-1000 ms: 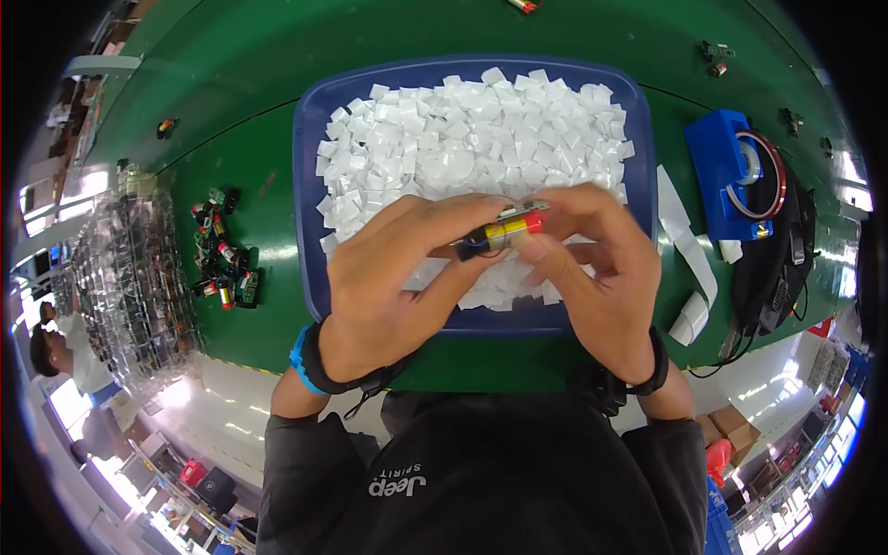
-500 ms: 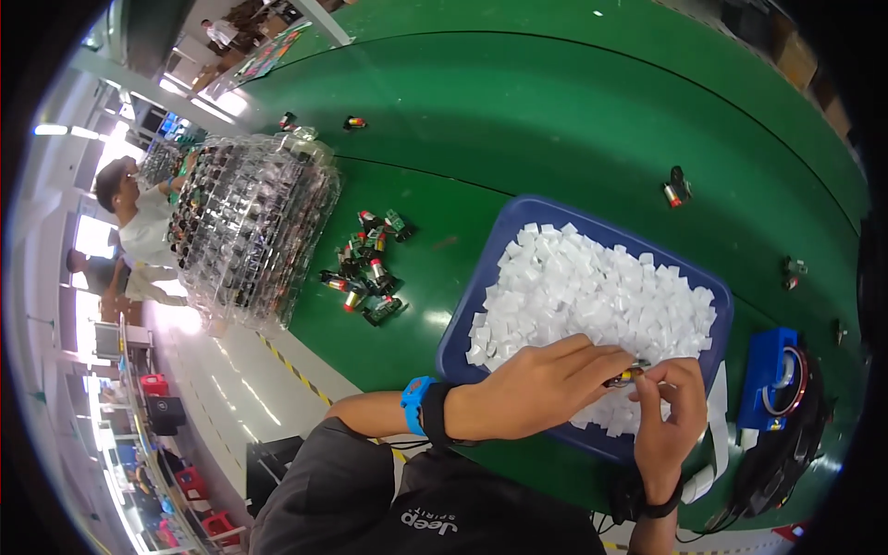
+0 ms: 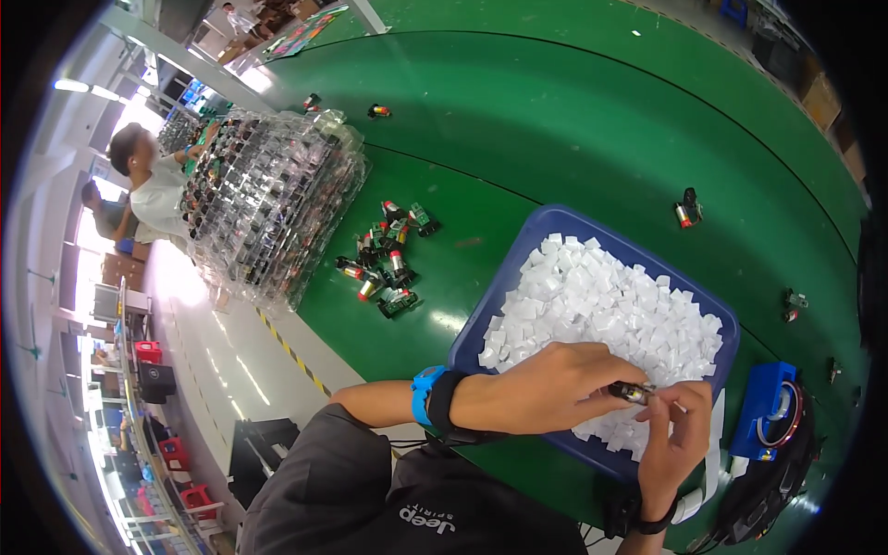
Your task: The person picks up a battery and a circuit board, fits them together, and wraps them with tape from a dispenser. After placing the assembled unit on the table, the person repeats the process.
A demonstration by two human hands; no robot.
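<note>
**Both hands pinching one small part over the blue tray**

Head view: the left hand (image 3: 546,384) is reaching across from the near left, fingers curled together, fingertips pinching a small cylindrical component (image 3: 634,393), dark with a metallic end. The right hand (image 3: 675,435) is coming up from the near edge, thumb and forefinger closing on the same component from the right side. Two-handed grip is likely steadying such a tiny piece; whether a white piece is being wrapped onto it cannot be told, too small.

The component is sitting right above the near right corner of the blue tray (image 3: 481,324), so anything dropped is landing in the tray rather than on the bench. The tray is filled with small white square pieces (image 3: 610,305), heaped loose, within easy reach of both hands.

A blue wristband (image 3: 425,384) and a dark band are sitting on the left wrist; a dark band is on the right wrist.

Left of the tray, a loose pile of small components (image 3: 384,259) with red, green and yellow parts is lying on the green bench (image 3: 555,120). Further left, a stack of clear plastic trays (image 3: 268,203) is standing by the bench edge. A blue box with a coil (image 3: 768,412) is sitting near right. Another person (image 3: 148,180) is working at far left.
</note>
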